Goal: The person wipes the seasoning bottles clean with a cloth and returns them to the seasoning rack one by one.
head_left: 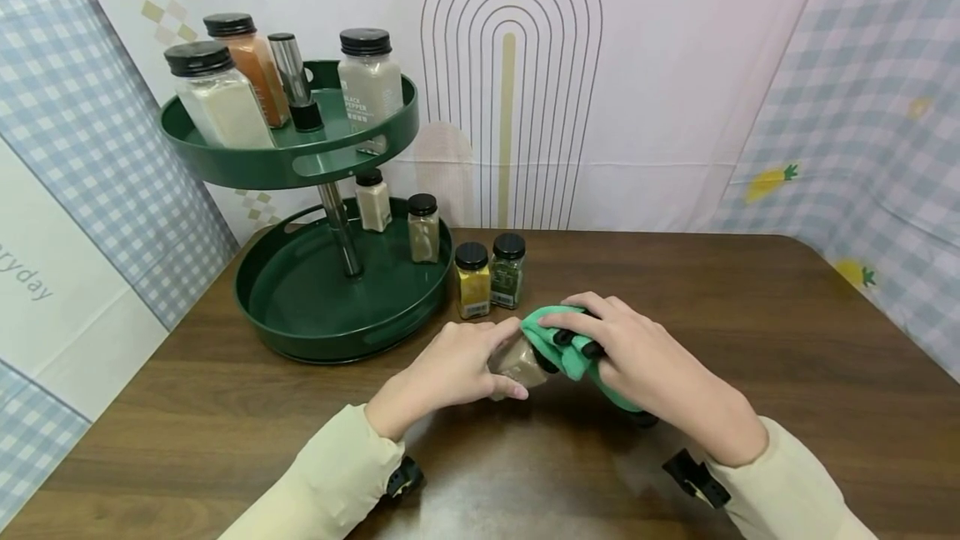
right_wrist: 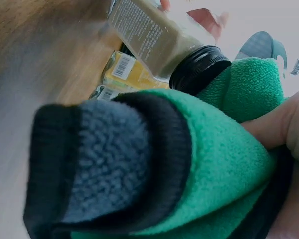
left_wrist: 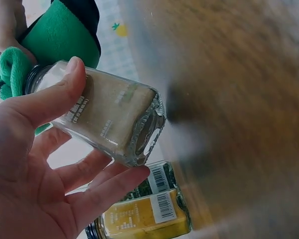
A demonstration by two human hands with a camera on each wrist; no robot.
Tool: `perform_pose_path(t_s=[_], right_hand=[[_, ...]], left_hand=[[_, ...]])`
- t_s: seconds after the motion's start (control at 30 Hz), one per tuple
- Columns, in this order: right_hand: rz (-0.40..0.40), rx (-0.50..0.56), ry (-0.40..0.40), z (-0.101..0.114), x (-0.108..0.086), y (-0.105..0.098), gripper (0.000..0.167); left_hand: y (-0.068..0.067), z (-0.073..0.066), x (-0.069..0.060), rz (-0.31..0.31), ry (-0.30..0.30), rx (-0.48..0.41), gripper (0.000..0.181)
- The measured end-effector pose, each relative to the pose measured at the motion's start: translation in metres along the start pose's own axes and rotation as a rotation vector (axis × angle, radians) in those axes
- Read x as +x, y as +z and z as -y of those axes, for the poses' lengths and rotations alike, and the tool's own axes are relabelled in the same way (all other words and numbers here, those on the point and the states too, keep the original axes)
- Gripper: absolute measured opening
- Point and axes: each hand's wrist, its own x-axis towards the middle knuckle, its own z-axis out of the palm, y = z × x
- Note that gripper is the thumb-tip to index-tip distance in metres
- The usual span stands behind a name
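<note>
My left hand [head_left: 461,365] grips a square glass spice jar [left_wrist: 109,107] of beige powder, tilted on its side above the table, its black lid toward the right hand. Thumb and fingers lie on opposite sides of the glass in the left wrist view. My right hand [head_left: 637,352] holds a bunched green cloth [head_left: 566,344] with black edging and a grey underside. The cloth touches the jar at its lid [right_wrist: 199,69]. Beyond the left hand, a yellow spice jar [head_left: 473,282] and a jar of green herbs [head_left: 507,272] stand side by side on the table.
A two-tier dark green turntable rack [head_left: 341,340] stands at the left. Its upper tier [head_left: 247,169] bears large jars [head_left: 225,107] and a silver grinder [head_left: 292,73]. Two small jars [head_left: 423,232] stand on the lower tier. The brown wooden table [head_left: 750,307] meets a patterned curtain [head_left: 660,107].
</note>
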Motion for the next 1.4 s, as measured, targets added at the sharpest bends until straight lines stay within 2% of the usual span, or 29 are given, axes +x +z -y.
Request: perform_pose_path(t_s=[0.13,0.27,0.4,0.5,0.63,0.7,1.2,1.4], right_hand=[[0.036,-0.042,0.040,-0.001,0.000,-0.001,0.061],[0.056,-0.157,0.077,-0.004,-0.002,-0.005,0.055],[-0.009,-0.207,0.099,-0.006,-0.004,-0.013,0.055],[-0.044,-0.131,0.040,-0.003,-0.004,-0.016,0.062],[0.002,-0.051,-0.091,0.007,-0.003,-0.014,0.064],[0.011,-0.054,-0.106,0.011,-0.003,-0.012,0.064],[0.034,-0.024,0.037,0.006,-0.004,-0.006,0.061],[0.063,-0.100,0.095,0.000,-0.005,-0.003,0.057]], left_hand=[[0.000,-0.001,-0.001,0.014,-0.013,-0.004,0.056],[-0.001,-0.002,-0.002,0.029,-0.016,-0.015,0.061],[-0.001,0.001,-0.002,0.020,-0.005,-0.021,0.061],[-0.002,0.002,-0.002,0.017,-0.001,-0.028,0.060],[-0.003,0.003,-0.001,0.017,0.014,-0.026,0.055],[-0.003,0.003,-0.001,0.016,0.024,-0.022,0.053],[-0.003,0.003,0.000,0.025,0.029,-0.013,0.054],[-0.002,0.002,0.000,0.041,0.020,-0.037,0.060]])
